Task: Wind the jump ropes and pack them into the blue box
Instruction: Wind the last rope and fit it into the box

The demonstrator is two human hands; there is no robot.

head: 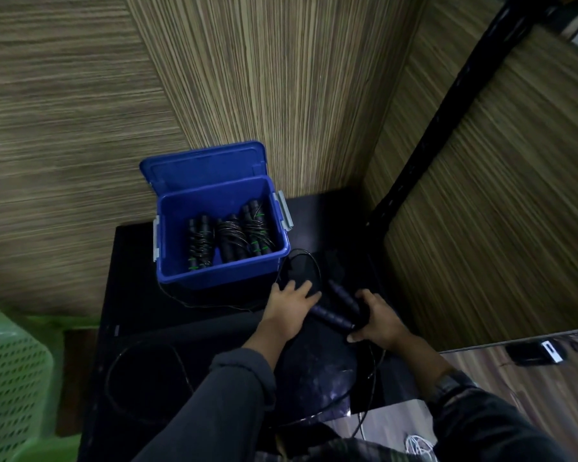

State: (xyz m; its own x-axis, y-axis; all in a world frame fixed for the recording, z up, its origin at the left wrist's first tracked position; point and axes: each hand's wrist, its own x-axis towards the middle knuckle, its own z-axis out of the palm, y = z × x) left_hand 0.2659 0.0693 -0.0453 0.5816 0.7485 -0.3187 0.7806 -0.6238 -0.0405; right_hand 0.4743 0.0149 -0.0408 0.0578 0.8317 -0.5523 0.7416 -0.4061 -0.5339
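Two black jump-rope handles (pixel 339 308) lie crossed on the dark table (pixel 141 295), just off the near right corner of the blue box (pixel 221 271), and both hands are on the job. The right hand (pixel 379 323) has its fingers curled round the near ends of the handles, thumb tucked in low; that's a proper grip from what shows. The left hand (pixel 289 310) lies flat, fingers straight and spread, its fingertips (pixel 309 291) reaching to the far end of one handle and resting over the thin cord (pixel 306 258) that loops up beside the box. Whether it pins the cord or merely covers it, I can't tell.

Handling, as I judge it: the handles look rigid, ribbed and easy to hold, the sensible place to take it. The cord is the trouble, thin, springy and limp by turns, likely to uncoil or snag if let loose. More of it trails off the table's near edge and in a wide loop toward the near left corner, so there's a lot to gather.

Inside the box, three wound bundles (pixel 229 236) already stand side by side against the near wall, lid (pixel 204 168) tipped open behind. Room remains along the far wall for this one.
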